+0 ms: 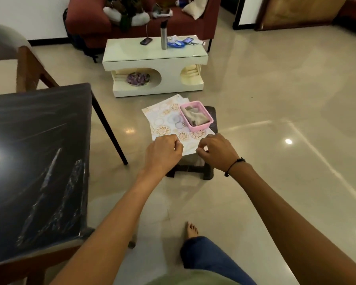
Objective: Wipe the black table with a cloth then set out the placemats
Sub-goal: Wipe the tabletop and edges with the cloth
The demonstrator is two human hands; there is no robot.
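Now, left hand (162,151) fingers curled at placemats (167,124) near edge, right hand (216,149) fingers pinching same edge.

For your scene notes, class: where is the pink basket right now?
In the head view, the pink basket sits centre frame on the placemats atop the dark stool, right of the black table, holding a cloth.

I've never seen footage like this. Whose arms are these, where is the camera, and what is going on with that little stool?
There is no machine: a person wears a camera on the head, looking down at their own arms. The left hand and right hand reach to the near edge of the patterned placemats, fingers curled there; a firm grip cannot be confirmed. The placemats lie on a small dark stool, with a pink basket on top holding a grey cloth. The black table stands to the left.
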